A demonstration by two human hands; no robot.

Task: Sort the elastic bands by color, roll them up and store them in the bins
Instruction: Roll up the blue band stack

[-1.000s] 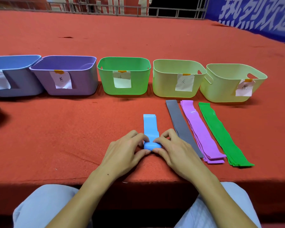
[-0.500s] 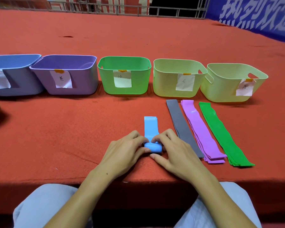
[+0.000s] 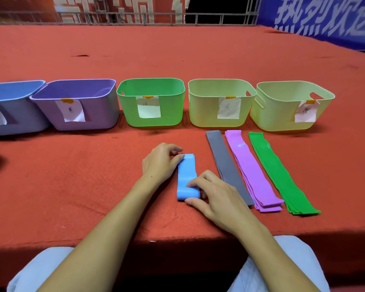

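Five bins [image 3: 151, 102] stand in a row on the tabletop [image 3: 72, 175]; before the bins' right end lie three flat bands [image 3: 253, 169], a half-rolled band [image 3: 187, 175] to their left.

Single head-worn view, facing forward and down, close over the red table [image 3: 72, 186], wide-angle

Five bins stood in a row: one blue bin [image 3: 13, 106], one purple bin [image 3: 78, 104], one green bin [image 3: 151, 102] and two pale yellow bins [image 3: 220, 102]. Five paper labels [image 3: 149, 107] were present, one per bin. Four band groups lay in front: blue band [image 3: 187, 171], grey band [image 3: 228, 165], purple stack [image 3: 251, 169], green stack [image 3: 278, 171].
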